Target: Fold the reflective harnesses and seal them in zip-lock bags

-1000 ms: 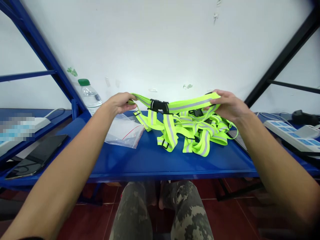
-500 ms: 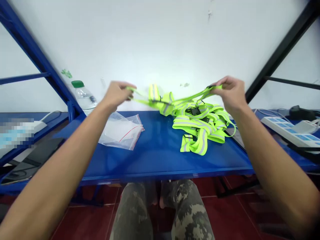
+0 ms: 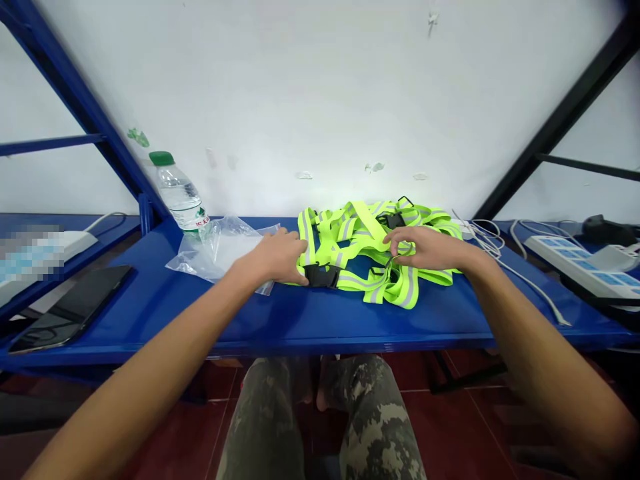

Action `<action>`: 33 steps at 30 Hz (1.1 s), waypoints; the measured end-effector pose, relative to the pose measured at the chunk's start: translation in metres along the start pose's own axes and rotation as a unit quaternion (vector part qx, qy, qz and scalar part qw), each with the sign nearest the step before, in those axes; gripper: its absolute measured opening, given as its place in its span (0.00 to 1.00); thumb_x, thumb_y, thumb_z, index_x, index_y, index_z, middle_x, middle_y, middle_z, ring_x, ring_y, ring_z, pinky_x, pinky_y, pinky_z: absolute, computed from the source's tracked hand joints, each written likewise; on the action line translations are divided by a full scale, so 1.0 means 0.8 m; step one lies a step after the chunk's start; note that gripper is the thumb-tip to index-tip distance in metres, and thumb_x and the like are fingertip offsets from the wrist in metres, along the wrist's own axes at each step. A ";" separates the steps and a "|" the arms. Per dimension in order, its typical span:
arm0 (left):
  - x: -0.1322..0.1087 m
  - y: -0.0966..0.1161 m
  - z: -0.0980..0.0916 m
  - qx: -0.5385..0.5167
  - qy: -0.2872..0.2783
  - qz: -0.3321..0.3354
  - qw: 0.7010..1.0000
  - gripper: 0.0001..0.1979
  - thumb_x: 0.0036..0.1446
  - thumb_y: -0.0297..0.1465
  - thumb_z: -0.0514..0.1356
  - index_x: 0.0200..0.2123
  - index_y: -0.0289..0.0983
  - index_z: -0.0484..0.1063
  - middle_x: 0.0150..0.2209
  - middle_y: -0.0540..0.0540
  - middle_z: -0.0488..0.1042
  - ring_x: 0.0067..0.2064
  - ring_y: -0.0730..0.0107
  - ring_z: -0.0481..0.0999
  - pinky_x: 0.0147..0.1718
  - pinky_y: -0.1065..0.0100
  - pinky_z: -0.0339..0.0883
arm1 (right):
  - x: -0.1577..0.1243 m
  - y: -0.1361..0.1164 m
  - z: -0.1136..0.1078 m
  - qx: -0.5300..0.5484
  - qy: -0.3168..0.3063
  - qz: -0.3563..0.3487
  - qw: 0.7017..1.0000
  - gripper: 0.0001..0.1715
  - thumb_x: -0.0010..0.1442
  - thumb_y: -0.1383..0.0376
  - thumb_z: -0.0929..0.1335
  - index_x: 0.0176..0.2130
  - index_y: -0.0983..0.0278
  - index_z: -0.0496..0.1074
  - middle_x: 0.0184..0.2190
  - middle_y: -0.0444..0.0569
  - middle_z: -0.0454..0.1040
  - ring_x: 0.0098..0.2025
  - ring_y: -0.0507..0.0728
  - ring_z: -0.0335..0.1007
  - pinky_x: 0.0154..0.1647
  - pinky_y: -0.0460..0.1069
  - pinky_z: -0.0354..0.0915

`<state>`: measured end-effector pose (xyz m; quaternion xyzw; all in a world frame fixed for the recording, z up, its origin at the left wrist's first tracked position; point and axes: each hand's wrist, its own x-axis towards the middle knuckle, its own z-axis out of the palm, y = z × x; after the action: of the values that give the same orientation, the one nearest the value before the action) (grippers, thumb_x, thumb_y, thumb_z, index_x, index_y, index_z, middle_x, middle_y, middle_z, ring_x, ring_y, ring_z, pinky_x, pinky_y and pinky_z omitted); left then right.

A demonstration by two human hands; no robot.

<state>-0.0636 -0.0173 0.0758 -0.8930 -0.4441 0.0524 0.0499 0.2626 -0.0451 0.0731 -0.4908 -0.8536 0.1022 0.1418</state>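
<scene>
Neon yellow-green reflective straps with grey stripes lie in a tangled heap on the blue table. At the heap's left end my left hand is closed on a strap, right beside a black plastic buckle. Over the right part of the heap, my right hand pinches a thin strap edge between thumb and fingers. Another black buckle sits among the straps near the wall. Some of the strap under each hand is hidden.
Clear zip bags lie left of the straps, by a water bottle with a green cap. A dark phone rests at far left. White cables and a power strip are on the right.
Both hands have come down and closer together, lowering the strap that was stretched in the air onto the table. A black buckle now lies by my left hand.
</scene>
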 end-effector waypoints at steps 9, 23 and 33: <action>0.016 0.054 0.054 -0.095 0.085 0.069 0.989 0.44 0.53 0.50 0.59 0.66 0.30 0.56 0.53 0.30 0.73 0.54 0.43 0.73 0.49 0.54 0.66 | 0.007 -0.024 -0.003 0.132 0.192 0.024 0.972 0.12 0.56 0.54 0.72 0.31 0.60 0.74 0.37 0.49 0.80 0.42 0.61 0.76 0.45 0.57 0.69; 0.050 0.009 0.018 -0.365 0.221 -0.020 0.904 0.31 0.52 0.27 0.54 0.61 0.36 0.67 0.60 0.42 0.72 0.60 0.54 0.71 0.59 0.58 0.64 | 0.015 -0.030 0.015 0.110 0.390 0.065 0.912 0.19 0.56 0.54 0.72 0.45 0.60 0.74 0.48 0.55 0.76 0.48 0.64 0.74 0.46 0.60 0.73; 0.043 0.000 -0.011 -0.383 0.286 0.063 0.876 0.36 0.46 0.20 0.52 0.61 0.36 0.69 0.62 0.43 0.69 0.64 0.58 0.67 0.65 0.56 0.58 | 0.066 -0.076 0.071 0.179 0.255 -0.018 0.950 0.24 0.57 0.58 0.70 0.52 0.63 0.72 0.51 0.55 0.77 0.51 0.62 0.75 0.50 0.56 0.72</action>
<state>-0.0419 0.0097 0.0829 -0.8447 -0.3385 -0.3761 -0.1746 0.1685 -0.0316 0.0461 -0.4516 -0.7653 0.1219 0.4421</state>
